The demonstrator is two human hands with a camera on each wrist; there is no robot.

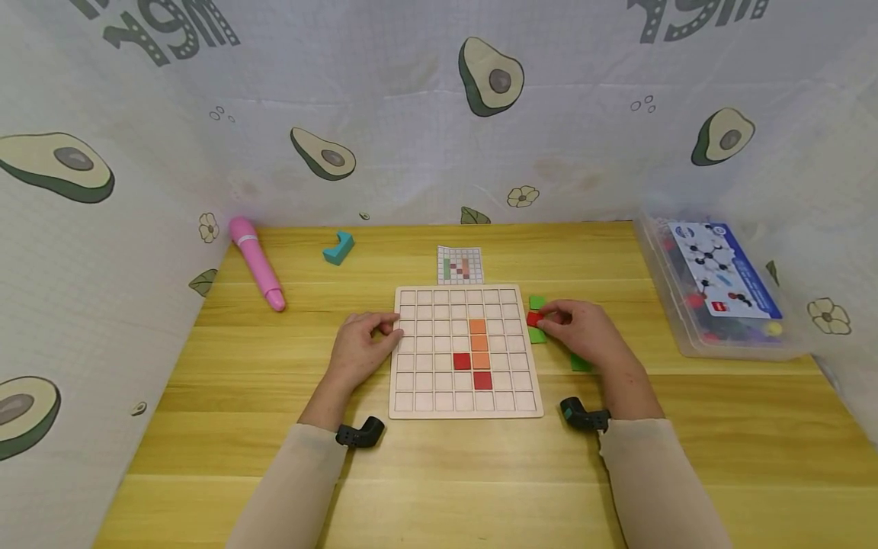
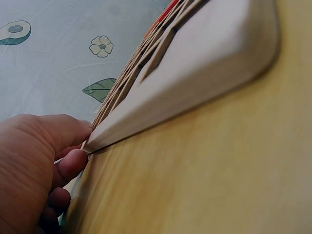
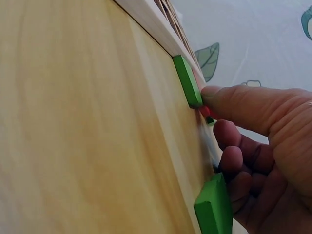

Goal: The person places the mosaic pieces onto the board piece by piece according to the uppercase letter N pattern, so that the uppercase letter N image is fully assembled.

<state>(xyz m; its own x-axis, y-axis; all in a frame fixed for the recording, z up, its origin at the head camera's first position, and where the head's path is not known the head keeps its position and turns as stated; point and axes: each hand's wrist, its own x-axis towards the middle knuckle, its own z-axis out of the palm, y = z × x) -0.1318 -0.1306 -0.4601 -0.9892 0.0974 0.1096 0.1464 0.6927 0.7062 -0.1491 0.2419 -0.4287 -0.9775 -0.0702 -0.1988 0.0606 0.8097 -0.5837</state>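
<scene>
A light wooden grid board (image 1: 426, 381) lies on the table with three orange tiles (image 1: 478, 343) in one column. Two red tiles, one (image 1: 462, 361) left of the lowest orange tile and one (image 1: 483, 380) below it, also sit in cells. My left hand (image 1: 360, 347) grips the board's left edge between thumb and fingers. At the board's right side, my right hand (image 1: 583, 329) pinches a red square tile (image 1: 532, 319). Green tiles lie above (image 1: 537, 302) and below (image 1: 537, 336) that red one; another green tile (image 3: 214, 207) is beneath the hand.
Behind the board lies a small printed grid card (image 1: 459, 264) with coloured squares. A pink microphone-shaped object (image 1: 257, 262) and a teal curved block (image 1: 338, 248) lie at the back left. On the right stands a clear plastic box (image 1: 686, 328) with a molecule-printed sheet and coloured balls.
</scene>
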